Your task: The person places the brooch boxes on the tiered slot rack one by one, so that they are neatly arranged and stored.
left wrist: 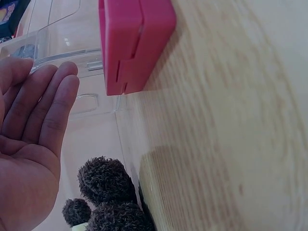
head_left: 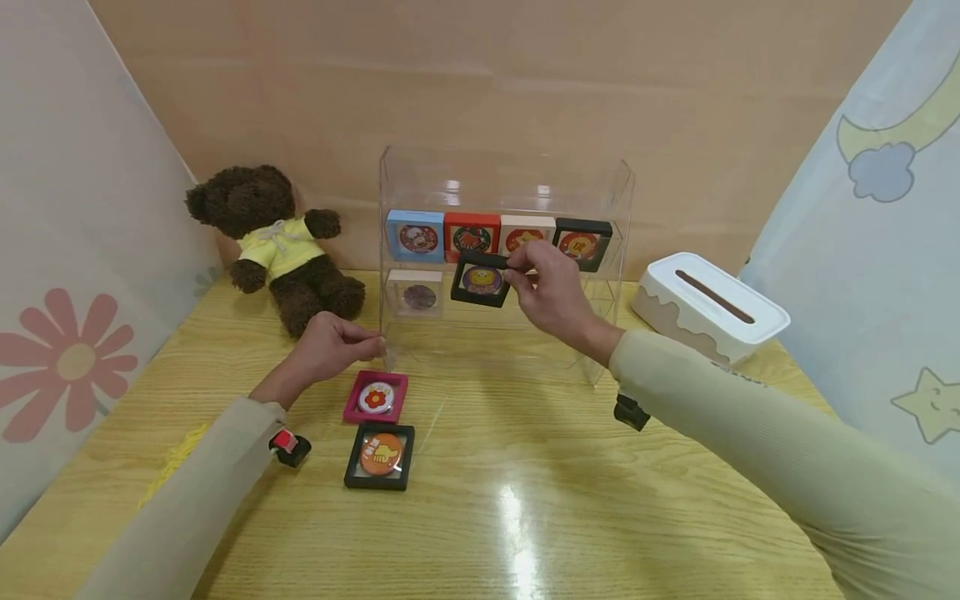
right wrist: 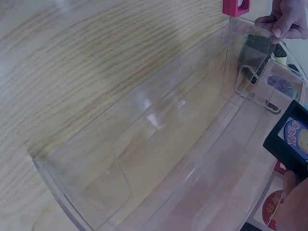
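Observation:
My right hand [head_left: 553, 287] pinches a black square display frame [head_left: 481, 281] with a round purple and yellow badge inside, in front of a clear acrylic rack [head_left: 502, 179]. In the right wrist view that frame [right wrist: 288, 139] is tilted over the rack's lower tier. With thumb and fingertips my left hand [head_left: 335, 343] pinches the rack's lower left front corner. A pale frame [head_left: 415, 293] stands on the middle tier, left of the held one. Above it, blue [head_left: 416, 237], red [head_left: 472, 236], cream [head_left: 527, 229] and black [head_left: 582, 243] frames form a row.
A magenta frame [head_left: 376, 397] and a black frame with an orange badge [head_left: 380, 456] lie on the wooden table [head_left: 600, 500]. A brown teddy bear [head_left: 277, 250] sits at the back left. At the right stands a white-lidded tissue box [head_left: 708, 304]. Yellow strands [head_left: 176, 458] lie near the left sleeve.

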Motion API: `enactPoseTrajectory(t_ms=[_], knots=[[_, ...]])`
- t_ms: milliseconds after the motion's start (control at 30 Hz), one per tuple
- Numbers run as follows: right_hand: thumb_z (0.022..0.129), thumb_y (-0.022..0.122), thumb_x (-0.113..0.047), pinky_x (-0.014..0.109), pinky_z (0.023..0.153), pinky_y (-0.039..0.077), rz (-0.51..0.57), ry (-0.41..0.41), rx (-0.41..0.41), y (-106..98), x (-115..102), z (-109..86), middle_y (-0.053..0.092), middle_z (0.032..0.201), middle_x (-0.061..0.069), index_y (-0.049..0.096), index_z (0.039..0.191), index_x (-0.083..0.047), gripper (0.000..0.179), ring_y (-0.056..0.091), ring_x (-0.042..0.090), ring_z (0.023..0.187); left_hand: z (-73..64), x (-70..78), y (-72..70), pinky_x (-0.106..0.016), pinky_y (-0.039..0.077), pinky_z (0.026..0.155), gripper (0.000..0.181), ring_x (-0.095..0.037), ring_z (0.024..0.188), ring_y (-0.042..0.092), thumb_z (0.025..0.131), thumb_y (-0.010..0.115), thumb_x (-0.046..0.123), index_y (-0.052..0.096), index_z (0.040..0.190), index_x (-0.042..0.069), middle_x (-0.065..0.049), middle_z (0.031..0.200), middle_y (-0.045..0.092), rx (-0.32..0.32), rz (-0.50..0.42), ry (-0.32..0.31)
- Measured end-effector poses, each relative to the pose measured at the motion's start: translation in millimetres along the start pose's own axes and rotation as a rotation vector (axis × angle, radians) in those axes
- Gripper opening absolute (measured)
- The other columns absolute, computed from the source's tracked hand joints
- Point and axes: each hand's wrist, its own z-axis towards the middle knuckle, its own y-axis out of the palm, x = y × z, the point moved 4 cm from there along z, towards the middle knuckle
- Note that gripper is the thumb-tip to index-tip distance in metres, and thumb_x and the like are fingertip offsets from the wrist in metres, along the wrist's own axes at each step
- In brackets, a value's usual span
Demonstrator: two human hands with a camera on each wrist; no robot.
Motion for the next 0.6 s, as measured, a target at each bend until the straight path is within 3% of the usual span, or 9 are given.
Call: enactPoseTrajectory(t_ms=[600], knots=[[0.089,0.065,0.001,0.032,0.074,0.054,0.005,0.100,-0.080,21.2,5.2,-1.6,0.059,0.092,0.011,0.060,0.091,0.001,0.006,0.059,0.022,0.085,-0.1,0.5,0.3,-0.042,0.055,0.072,0.022,-0.024,0.078,0.069,0.091,0.066,0.017,0.074,0.098,-0.003,-0.013,0.088,0.071,-0.004,0.000,-0.017]])
